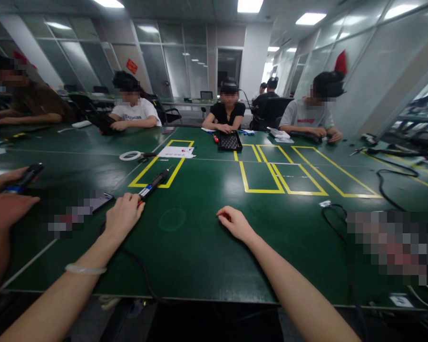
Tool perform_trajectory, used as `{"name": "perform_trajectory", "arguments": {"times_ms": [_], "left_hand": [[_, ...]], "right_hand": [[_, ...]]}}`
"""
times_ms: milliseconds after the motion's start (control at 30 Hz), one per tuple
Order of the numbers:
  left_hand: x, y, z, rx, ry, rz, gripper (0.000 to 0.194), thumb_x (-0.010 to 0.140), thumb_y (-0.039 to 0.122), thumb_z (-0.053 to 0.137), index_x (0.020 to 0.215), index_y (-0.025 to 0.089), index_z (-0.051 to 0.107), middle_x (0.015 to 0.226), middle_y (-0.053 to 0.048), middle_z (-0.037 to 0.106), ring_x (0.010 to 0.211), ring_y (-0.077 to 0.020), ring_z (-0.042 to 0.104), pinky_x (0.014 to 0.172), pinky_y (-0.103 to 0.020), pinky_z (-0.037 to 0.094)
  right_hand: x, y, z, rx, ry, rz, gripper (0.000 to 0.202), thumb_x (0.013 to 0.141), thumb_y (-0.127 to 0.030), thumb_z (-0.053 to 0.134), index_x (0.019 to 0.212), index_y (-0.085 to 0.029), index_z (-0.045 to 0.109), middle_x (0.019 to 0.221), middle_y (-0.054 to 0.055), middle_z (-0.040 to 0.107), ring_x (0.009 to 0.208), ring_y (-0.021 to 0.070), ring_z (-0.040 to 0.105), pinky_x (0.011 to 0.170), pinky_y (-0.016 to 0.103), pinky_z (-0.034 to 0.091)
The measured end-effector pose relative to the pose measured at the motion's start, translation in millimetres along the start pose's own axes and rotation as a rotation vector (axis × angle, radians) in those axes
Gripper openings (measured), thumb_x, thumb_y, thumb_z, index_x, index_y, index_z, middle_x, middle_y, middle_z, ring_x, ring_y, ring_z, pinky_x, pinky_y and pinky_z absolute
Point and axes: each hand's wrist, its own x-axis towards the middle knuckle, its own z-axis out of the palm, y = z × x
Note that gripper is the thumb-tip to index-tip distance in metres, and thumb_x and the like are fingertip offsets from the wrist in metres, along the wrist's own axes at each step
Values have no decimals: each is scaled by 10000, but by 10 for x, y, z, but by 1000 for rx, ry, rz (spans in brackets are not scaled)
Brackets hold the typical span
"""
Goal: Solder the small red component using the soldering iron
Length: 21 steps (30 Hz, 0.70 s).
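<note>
Here's the left forearm (64,289), slanting up from the lower corner, and the left hand (123,216) is knuckles up, fingers wrapped in a grip! Across from it, the right forearm (288,275) angles inward, the right hand (236,222) loosely curled, fingers pointing leftward.

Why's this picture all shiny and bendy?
Head view: ceiling lights glare white; head view: the table shines in pale patches; head view: glass walls slant at the sides, probably the lens; head view: blocky squares cover faces, while the left hand looks fairly clear.
</note>
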Motion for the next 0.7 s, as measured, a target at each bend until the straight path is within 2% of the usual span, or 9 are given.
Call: {"name": "perform_trajectory", "arguments": {"times_ms": [167,367,700], "left_hand": [[10,38,38,65,48,-18,419,958,391,234,1103,128,526,1112,-176,529,1011,-308,511,650,-357,460],[52,-13,142,54,113,-19,426,965,401,217,1064,131,531,1065,-163,541,981,-293,525,621,-328,440],[67,-31,155,68,138,-12,434,965,398,211,1036,117,534,1025,-162,559,917,-288,543,588,-322,390]], "right_hand": [[5,1,5,-18,-2,-8,119,872,-188,540,921,-183,648,814,22,625,719,140,558,669,255,417],[4,-7,2,-42,-8,-6,123,875,-178,537,918,-176,652,819,23,625,725,137,557,672,249,415],[3,-8,-6,-38,-18,-6,115,874,-190,545,902,-177,656,812,22,623,726,136,551,669,249,411]]}}
